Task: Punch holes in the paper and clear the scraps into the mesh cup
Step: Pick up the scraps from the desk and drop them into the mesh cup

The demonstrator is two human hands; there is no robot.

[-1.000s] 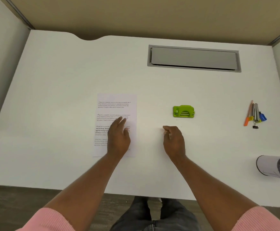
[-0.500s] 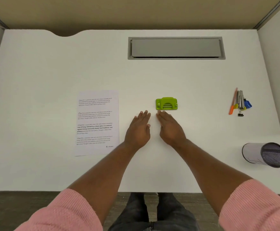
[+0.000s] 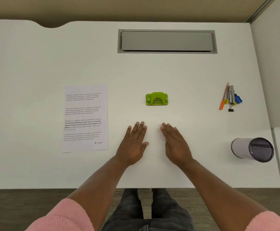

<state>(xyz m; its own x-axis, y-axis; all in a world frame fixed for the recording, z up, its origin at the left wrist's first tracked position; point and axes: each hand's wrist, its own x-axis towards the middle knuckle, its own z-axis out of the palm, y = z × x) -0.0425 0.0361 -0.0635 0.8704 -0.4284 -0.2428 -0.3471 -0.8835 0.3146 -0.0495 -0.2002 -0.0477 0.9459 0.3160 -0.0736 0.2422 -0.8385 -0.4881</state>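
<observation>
A printed sheet of paper (image 3: 85,118) lies flat on the white desk (image 3: 36,64), left of centre. A small green hole punch (image 3: 156,99) sits near the middle. The mesh cup (image 3: 252,150) lies on its side at the right, its dark mesh mouth facing right. My left hand (image 3: 133,144) and my right hand (image 3: 176,144) rest flat on the desk side by side, just in front of the punch, a gap between them. Both hold nothing, and neither touches the paper or the punch.
A small cluster of pens, a binder clip and coloured clips (image 3: 230,98) lies at the right. A grey cable hatch (image 3: 167,41) is set into the desk at the back. The desk's front edge runs just behind my wrists.
My left hand came off the paper and moved right, beside my right hand. Both hands then drew back a little from the punch. The camera view shifted.
</observation>
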